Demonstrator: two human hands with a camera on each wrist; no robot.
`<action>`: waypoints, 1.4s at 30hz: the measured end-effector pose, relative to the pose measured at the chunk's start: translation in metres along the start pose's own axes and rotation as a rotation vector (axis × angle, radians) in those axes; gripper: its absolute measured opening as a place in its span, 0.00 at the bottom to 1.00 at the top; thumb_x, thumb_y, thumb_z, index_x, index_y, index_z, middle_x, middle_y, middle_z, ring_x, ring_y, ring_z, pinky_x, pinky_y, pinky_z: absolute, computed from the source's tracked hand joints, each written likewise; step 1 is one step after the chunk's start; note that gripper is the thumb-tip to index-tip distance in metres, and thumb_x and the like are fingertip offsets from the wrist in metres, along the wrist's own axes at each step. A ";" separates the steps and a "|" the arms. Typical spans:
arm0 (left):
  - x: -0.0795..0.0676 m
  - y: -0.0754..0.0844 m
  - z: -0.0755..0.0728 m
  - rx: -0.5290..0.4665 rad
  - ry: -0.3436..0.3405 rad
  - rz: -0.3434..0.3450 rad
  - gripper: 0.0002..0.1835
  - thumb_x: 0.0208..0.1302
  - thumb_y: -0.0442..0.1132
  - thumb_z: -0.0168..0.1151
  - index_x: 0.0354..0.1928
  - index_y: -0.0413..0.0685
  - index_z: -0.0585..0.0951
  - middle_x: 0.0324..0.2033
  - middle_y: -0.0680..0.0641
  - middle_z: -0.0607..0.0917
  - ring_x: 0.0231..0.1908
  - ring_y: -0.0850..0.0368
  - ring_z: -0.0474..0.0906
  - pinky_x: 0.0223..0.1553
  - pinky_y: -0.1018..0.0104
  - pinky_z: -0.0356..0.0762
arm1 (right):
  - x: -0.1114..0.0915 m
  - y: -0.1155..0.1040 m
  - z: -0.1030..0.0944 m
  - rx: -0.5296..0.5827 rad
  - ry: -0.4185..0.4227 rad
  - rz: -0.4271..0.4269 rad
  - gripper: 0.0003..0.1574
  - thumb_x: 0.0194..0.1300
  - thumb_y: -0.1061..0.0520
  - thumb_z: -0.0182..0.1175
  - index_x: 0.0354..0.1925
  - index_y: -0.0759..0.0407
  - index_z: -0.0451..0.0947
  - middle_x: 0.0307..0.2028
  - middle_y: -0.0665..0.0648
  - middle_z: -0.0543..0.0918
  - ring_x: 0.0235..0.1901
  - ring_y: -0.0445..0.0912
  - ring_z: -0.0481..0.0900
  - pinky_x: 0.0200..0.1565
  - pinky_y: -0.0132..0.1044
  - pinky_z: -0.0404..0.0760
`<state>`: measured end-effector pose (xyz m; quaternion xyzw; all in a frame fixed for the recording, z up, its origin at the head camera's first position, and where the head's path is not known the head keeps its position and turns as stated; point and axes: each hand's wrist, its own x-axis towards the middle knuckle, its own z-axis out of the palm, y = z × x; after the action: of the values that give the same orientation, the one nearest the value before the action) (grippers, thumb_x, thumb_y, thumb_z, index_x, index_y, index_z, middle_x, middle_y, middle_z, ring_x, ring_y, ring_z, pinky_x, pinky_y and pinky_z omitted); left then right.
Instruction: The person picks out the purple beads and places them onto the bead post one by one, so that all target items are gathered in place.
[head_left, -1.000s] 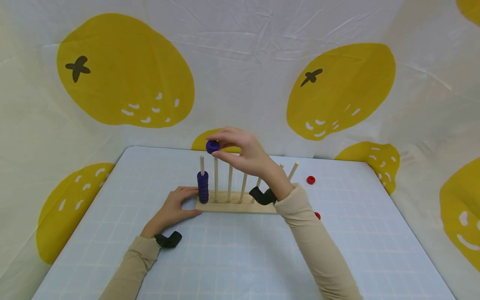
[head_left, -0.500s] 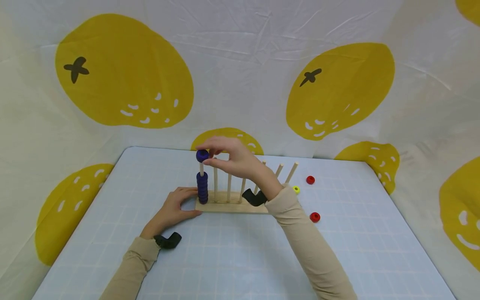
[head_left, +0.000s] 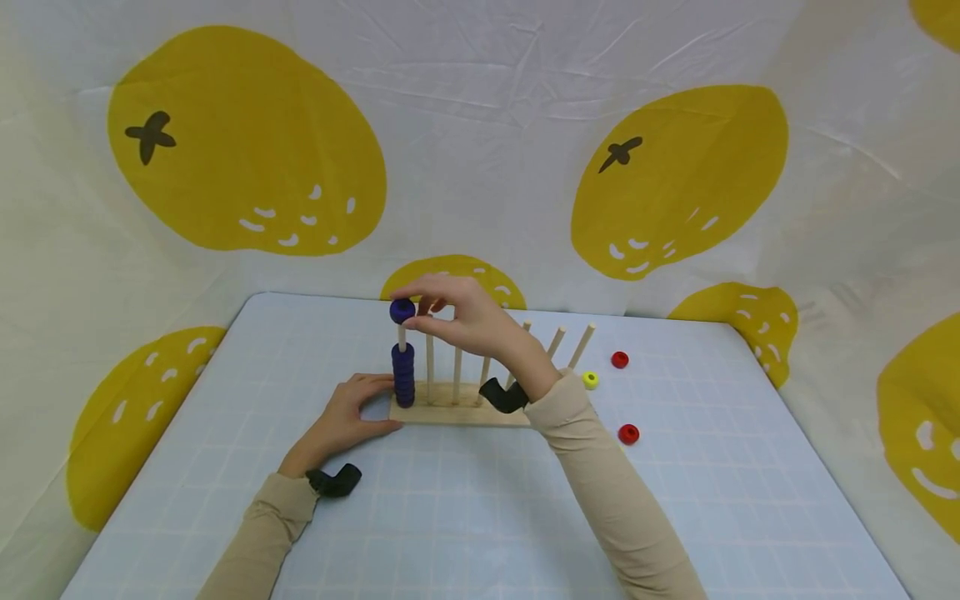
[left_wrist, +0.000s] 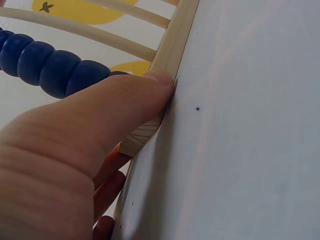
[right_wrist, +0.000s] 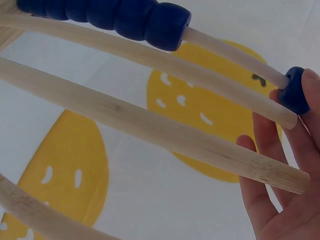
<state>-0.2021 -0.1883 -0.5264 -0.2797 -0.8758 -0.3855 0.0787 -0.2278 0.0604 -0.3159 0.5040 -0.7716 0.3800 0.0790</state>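
A wooden peg stand (head_left: 457,414) with a row of upright pegs stands on the table. Its leftmost peg (head_left: 402,337) carries a stack of dark blue beads (head_left: 403,377), with bare wood above them. My right hand (head_left: 461,317) pinches another blue bead (right_wrist: 295,91) between thumb and fingertips, at the very tip of that peg; in the right wrist view the peg's end meets the bead's hole. The left hand (head_left: 348,417) grips the left end of the stand's base, thumb (left_wrist: 132,92) on its front edge and fingers behind. The other visible pegs bear no beads.
Right of the stand lie two red beads (head_left: 619,359) and a yellow bead (head_left: 591,381) on the pale checked tabletop (head_left: 465,517). A white curtain (head_left: 480,150) printed with yellow fruit hangs behind. My right forearm (head_left: 607,475) passes in front of the stand's right end.
My right hand has moved left and slightly down, bringing the blue bead from above the second peg to the tip of the leftmost one. The left hand keeps its hold on the base.
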 end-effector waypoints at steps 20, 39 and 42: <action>0.000 0.000 0.000 -0.011 -0.005 -0.003 0.33 0.49 0.47 0.80 0.58 0.47 0.82 0.59 0.46 0.80 0.59 0.46 0.70 0.59 0.40 0.61 | 0.002 -0.009 0.001 -0.183 -0.124 0.155 0.21 0.66 0.56 0.67 0.57 0.56 0.81 0.50 0.49 0.85 0.38 0.40 0.78 0.43 0.28 0.76; 0.000 0.001 0.000 -0.015 -0.002 -0.010 0.32 0.48 0.46 0.80 0.58 0.47 0.82 0.59 0.46 0.80 0.58 0.46 0.71 0.58 0.41 0.61 | 0.000 -0.008 0.002 -0.108 -0.088 0.158 0.22 0.67 0.57 0.66 0.58 0.57 0.80 0.53 0.51 0.84 0.43 0.44 0.80 0.47 0.33 0.78; 0.000 0.002 0.000 -0.017 -0.002 -0.010 0.33 0.48 0.46 0.80 0.58 0.47 0.82 0.59 0.46 0.80 0.58 0.46 0.71 0.59 0.41 0.62 | -0.002 -0.007 0.001 -0.034 -0.034 0.131 0.20 0.67 0.59 0.65 0.57 0.59 0.80 0.52 0.53 0.84 0.42 0.42 0.80 0.48 0.36 0.79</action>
<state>-0.2007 -0.1874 -0.5248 -0.2764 -0.8738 -0.3932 0.0736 -0.2204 0.0599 -0.3137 0.4573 -0.8104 0.3628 0.0494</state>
